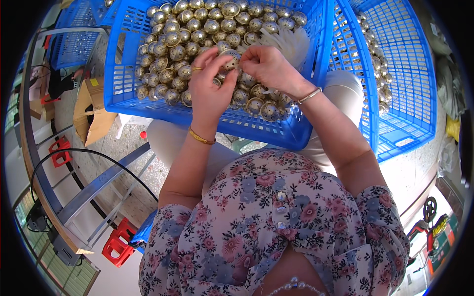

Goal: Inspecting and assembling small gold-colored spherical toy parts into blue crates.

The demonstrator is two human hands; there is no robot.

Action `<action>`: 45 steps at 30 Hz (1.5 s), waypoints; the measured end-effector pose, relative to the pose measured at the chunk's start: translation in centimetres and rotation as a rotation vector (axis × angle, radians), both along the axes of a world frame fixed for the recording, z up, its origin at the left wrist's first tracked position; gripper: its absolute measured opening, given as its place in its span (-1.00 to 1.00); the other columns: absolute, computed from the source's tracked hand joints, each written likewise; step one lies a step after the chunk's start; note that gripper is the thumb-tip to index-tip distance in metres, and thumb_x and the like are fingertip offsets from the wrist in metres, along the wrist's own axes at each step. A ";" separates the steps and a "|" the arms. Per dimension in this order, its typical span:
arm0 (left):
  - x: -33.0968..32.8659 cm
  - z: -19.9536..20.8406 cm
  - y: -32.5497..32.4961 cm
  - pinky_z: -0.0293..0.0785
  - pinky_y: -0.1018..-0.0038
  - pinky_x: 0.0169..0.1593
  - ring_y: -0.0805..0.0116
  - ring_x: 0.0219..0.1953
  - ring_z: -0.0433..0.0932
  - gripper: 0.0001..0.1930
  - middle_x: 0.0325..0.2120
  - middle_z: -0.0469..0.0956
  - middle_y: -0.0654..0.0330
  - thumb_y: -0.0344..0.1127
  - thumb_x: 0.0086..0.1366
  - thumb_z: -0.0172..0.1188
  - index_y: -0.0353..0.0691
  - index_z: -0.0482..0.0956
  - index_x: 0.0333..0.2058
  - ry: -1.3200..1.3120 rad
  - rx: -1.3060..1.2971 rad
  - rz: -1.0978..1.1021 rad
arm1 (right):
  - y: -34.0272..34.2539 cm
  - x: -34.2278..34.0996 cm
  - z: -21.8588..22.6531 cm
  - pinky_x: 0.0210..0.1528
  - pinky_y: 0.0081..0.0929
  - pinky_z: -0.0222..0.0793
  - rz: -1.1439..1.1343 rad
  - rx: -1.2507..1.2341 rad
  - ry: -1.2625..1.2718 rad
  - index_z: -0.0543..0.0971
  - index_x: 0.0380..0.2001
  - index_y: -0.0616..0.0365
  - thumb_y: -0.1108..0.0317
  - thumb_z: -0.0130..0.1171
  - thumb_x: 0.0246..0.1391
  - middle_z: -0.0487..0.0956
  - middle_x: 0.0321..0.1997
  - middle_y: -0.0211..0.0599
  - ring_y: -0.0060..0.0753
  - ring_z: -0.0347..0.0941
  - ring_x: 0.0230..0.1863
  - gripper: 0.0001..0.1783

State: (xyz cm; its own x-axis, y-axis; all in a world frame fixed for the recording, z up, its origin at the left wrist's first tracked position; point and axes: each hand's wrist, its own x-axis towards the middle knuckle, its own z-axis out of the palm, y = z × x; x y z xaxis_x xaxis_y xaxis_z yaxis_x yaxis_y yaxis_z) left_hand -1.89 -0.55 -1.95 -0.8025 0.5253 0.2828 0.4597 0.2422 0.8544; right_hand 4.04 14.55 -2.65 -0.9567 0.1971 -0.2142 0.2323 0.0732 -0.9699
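My left hand [211, 84] grips a round, perforated metal ball [231, 58] between thumb and fingers, above the near blue crate [276, 134]. Close against the ball's right side, my right hand [270, 68] has its thumb and fingertips pinched together. What it pinches, if anything, is too small or hidden to make out. Below both hands lie many similar silvery-gold balls [197, 36], filling much of the crate. A bundle of thin whitish strips [291, 45] rests on them, just beyond my right hand.
A second blue crate [402, 129] holding more balls stands to the right. On the left are a metal-framed table [98, 190], an open cardboard box [89, 116] and a red plastic stool [118, 242]. A black cable [106, 154] arches beside the frame. The near crate sits over my knees.
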 end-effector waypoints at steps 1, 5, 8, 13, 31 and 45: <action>-0.1 0.2 -0.1 0.44 0.45 -0.27 0.26 -0.27 0.48 -0.75 -0.28 0.46 0.17 -0.44 -0.02 0.22 -0.26 0.50 -0.28 0.272 -0.190 -0.043 | 0.0 0.0 -0.1 -0.56 -0.72 0.16 0.001 0.000 0.001 0.48 -0.49 0.30 0.41 0.10 -0.07 0.40 -0.62 -0.52 -0.77 0.22 -0.55 -0.86; 0.2 -0.1 0.1 0.40 0.39 -0.24 0.15 -0.25 0.45 -0.85 -0.31 0.47 0.17 -0.47 -0.06 0.20 -0.24 0.53 -0.43 0.339 -0.217 -0.031 | -0.2 -0.1 -0.9 -0.57 -0.72 0.15 0.017 0.038 0.022 0.49 -0.48 0.31 0.41 0.09 -0.08 0.40 -0.63 -0.51 -0.77 0.21 -0.56 -0.85; 0.1 -0.4 0.3 0.39 0.37 -0.25 0.14 -0.28 0.44 -0.89 -0.37 0.47 0.18 -0.47 -0.04 0.18 -0.24 0.49 -0.46 0.546 -0.265 -0.046 | -0.3 -0.2 -1.2 -0.56 -0.70 0.17 0.026 0.053 0.023 0.49 -0.46 0.32 0.41 0.09 -0.07 0.41 -0.63 -0.50 -0.76 0.22 -0.55 -0.85; -0.9 -0.5 -0.2 0.37 0.47 -0.34 0.26 -0.40 0.44 -0.91 -0.46 0.43 0.16 -0.48 0.02 0.14 -0.26 0.46 -0.44 0.416 -0.192 -0.029 | -0.4 -0.1 -1.2 -0.53 -0.63 0.23 -0.012 0.163 0.126 0.52 -0.39 0.27 0.43 0.08 -0.06 0.44 -0.63 -0.41 -0.68 0.27 -0.58 -0.85; 2.1 -0.5 0.8 0.38 0.69 -0.41 0.58 -0.42 0.47 -0.64 -0.40 0.53 0.17 -0.50 0.17 0.03 -0.39 0.32 -0.02 -0.685 0.241 -0.137 | 0.4 0.0 0.5 -0.47 -0.73 0.24 0.155 -0.367 0.005 0.50 -0.41 0.33 0.42 0.05 0.01 0.44 -0.58 -0.46 -0.70 0.30 -0.58 -0.84; 2.7 -1.4 0.8 0.39 0.62 -0.43 0.54 -0.51 0.49 -0.76 -0.57 0.54 0.18 -0.47 0.15 0.06 -0.38 0.47 -0.18 -0.183 -0.014 0.009 | 0.8 0.4 -0.2 -0.63 -0.82 0.09 0.010 -0.602 -0.124 0.49 -0.36 0.27 0.40 0.08 0.01 0.44 -0.59 -0.46 -0.75 0.23 -0.65 -0.84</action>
State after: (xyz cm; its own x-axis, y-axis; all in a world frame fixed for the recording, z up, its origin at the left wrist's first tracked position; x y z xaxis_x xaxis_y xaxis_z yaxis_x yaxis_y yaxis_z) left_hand 0.84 0.29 -3.35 -0.8444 0.5211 0.1241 0.2945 0.2581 0.9201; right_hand 4.45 15.36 -2.81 -0.9188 -0.0022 -0.3947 0.3479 -0.4766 -0.8073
